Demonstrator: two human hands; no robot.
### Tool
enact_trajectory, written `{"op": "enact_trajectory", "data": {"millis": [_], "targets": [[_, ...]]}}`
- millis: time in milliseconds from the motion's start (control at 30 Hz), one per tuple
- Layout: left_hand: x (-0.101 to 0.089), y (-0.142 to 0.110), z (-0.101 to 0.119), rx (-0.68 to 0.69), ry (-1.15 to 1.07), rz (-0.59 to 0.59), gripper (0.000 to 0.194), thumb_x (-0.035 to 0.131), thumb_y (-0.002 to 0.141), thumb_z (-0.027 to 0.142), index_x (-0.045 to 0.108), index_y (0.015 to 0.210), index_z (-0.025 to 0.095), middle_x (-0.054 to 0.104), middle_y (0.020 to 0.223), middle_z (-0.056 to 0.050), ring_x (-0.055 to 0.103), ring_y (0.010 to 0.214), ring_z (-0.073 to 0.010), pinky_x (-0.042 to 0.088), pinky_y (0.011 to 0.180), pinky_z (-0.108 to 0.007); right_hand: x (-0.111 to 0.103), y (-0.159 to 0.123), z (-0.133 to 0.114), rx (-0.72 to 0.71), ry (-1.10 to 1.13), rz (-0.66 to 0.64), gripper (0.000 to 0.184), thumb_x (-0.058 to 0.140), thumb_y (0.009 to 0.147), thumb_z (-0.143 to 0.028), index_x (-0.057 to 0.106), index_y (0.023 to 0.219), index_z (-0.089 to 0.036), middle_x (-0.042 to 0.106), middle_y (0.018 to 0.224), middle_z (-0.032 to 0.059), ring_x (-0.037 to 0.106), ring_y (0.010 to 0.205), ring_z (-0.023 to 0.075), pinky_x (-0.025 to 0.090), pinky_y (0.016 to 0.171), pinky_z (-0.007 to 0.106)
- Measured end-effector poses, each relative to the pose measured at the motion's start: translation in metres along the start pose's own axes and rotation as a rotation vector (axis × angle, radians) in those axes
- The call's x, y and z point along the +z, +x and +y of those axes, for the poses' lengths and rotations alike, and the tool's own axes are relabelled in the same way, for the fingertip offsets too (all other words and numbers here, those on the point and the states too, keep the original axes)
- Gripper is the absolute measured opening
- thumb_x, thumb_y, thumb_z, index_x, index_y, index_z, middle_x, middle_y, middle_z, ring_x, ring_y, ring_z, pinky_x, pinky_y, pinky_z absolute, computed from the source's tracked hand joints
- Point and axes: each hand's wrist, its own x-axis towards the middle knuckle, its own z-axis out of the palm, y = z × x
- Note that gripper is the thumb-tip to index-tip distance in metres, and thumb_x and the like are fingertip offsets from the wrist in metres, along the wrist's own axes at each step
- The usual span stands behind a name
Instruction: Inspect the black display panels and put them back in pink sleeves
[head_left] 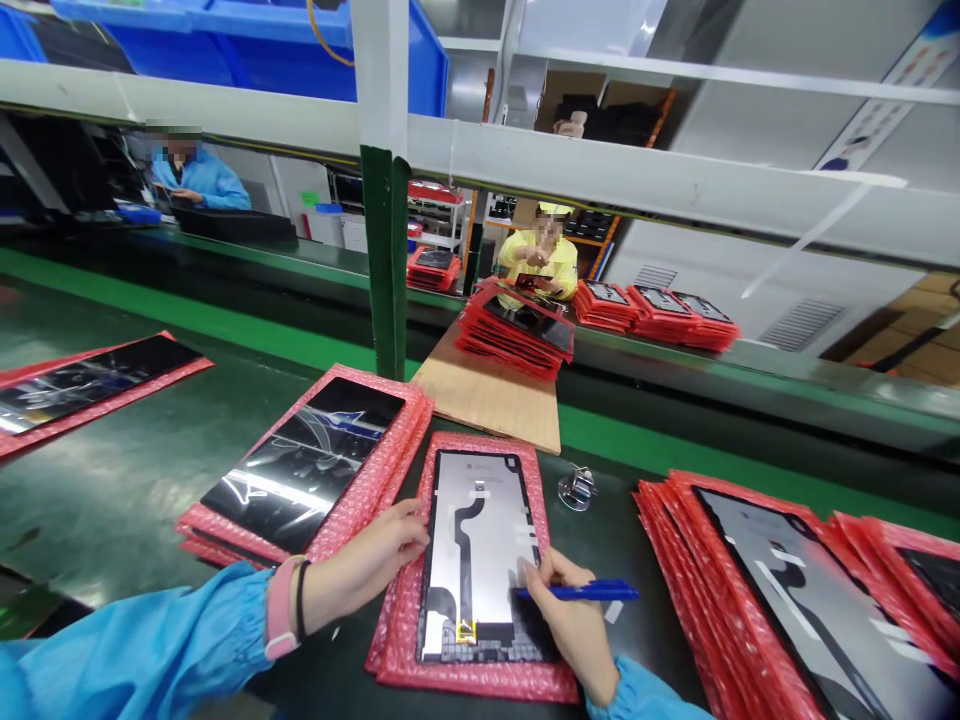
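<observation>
A display panel [480, 540] lies back side up, silver with a black rim, on a red bubble-wrap sheet [465, 675] in front of me. My left hand [390, 545] rests at the panel's left edge, fingers curled against it. My right hand [562, 600] is closed around a blue pen [585, 592] that lies across the fingers and points right, beside the panel's lower right part.
A stack of red sheets topped by a black glossy panel [307, 465] lies to the left. More stacked panels [810, 600] sit at the right. A small metal piece [576, 488], a wooden board [491, 395] and a far stack [517, 335] lie beyond. Two other people work behind the conveyor.
</observation>
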Motion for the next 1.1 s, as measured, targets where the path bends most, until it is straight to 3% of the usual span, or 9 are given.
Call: {"op": "enact_trajectory", "data": {"millis": [233, 400, 533, 633, 733, 833, 1000, 1100], "targets": [[0.002, 0.006, 0.004, -0.046, -0.003, 0.024, 0.043, 0.061, 0.057, 0.005, 0.053, 0.098, 0.016, 0.061, 0.063, 0.003, 0.060, 0.065, -0.0127, 0.045, 0.078, -0.026, 0.002, 0.000, -0.005, -0.004, -0.060, 0.006, 0.040, 0.063, 0.068, -0.041, 0.033, 0.047, -0.024, 0.030, 0.046, -0.0063, 0.030, 0.047, 0.0116, 0.022, 0.054, 0.028], [0.000, 0.009, 0.017, -0.070, 0.068, 0.015, 0.042, 0.066, 0.057, 0.007, 0.055, 0.096, 0.017, 0.064, 0.062, 0.003, 0.061, 0.061, -0.0137, 0.042, 0.068, -0.025, -0.001, 0.002, -0.001, 0.033, 0.045, 0.021, 0.046, 0.066, 0.068, -0.048, 0.032, 0.048, -0.025, 0.030, 0.046, -0.0065, 0.029, 0.048, 0.0116, 0.023, 0.052, 0.027], [0.016, 0.011, 0.027, -0.052, 0.104, -0.093, 0.030, 0.074, 0.055, 0.009, 0.060, 0.081, 0.015, 0.067, 0.067, -0.002, 0.061, 0.061, -0.0145, 0.040, 0.061, -0.025, -0.002, 0.006, 0.005, 0.096, 0.219, -0.024, 0.050, 0.063, 0.074, -0.059, 0.032, 0.052, -0.025, 0.029, 0.043, -0.0082, 0.027, 0.044, 0.0105, 0.024, 0.048, 0.025], [0.036, 0.017, 0.020, -0.020, 0.092, -0.186, 0.027, 0.074, 0.052, 0.008, 0.061, 0.075, 0.015, 0.068, 0.068, -0.005, 0.066, 0.069, -0.0215, 0.045, 0.067, -0.030, -0.002, 0.008, 0.008, 0.125, 0.336, -0.049, 0.052, 0.064, 0.074, -0.062, 0.034, 0.055, -0.024, 0.026, 0.048, -0.0094, 0.019, 0.045, 0.0083, 0.019, 0.045, 0.024], [0.051, 0.026, 0.009, 0.055, 0.080, -0.174, 0.033, 0.068, 0.050, 0.004, 0.061, 0.080, 0.015, 0.069, 0.072, -0.006, 0.068, 0.078, -0.0271, 0.048, 0.073, -0.036, -0.003, 0.009, 0.007, 0.134, 0.419, -0.045, 0.048, 0.064, 0.077, -0.061, 0.039, 0.059, -0.023, 0.023, 0.050, -0.0106, 0.012, 0.045, 0.0075, 0.014, 0.043, 0.023], [0.060, 0.029, 0.011, 0.184, 0.096, -0.172, 0.043, 0.064, 0.050, 0.000, 0.061, 0.091, 0.015, 0.072, 0.083, -0.008, 0.068, 0.084, -0.0294, 0.049, 0.075, -0.038, -0.012, 0.012, -0.001, 0.073, 0.490, 0.043, 0.043, 0.063, 0.080, -0.058, 0.046, 0.064, -0.022, 0.025, 0.050, -0.0100, 0.017, 0.045, 0.0081, 0.017, 0.043, 0.023], [0.078, 0.010, 0.046, 0.435, 0.115, -0.246, 0.047, 0.072, 0.063, 0.009, 0.062, 0.108, 0.018, 0.071, 0.108, -0.007, 0.061, 0.111, -0.0274, 0.047, 0.089, -0.033, -0.052, 0.020, -0.029, -0.092, 0.564, 0.275, 0.026, 0.070, 0.078, -0.047, 0.059, 0.077, -0.023, 0.049, 0.062, -0.0039, 0.041, 0.054, 0.0099, 0.034, 0.049, 0.021], [0.091, -0.004, 0.068, 0.517, 0.127, -0.298, 0.041, 0.074, 0.069, 0.018, 0.064, 0.109, 0.018, 0.071, 0.110, -0.006, 0.062, 0.111, -0.0275, 0.049, 0.089, -0.033, -0.075, 0.026, -0.052, -0.158, 0.586, 0.359, 0.027, 0.068, 0.078, -0.050, 0.064, 0.089, -0.026, 0.058, 0.072, -0.0006, 0.051, 0.062, 0.0128, 0.042, 0.052, 0.022]]}}
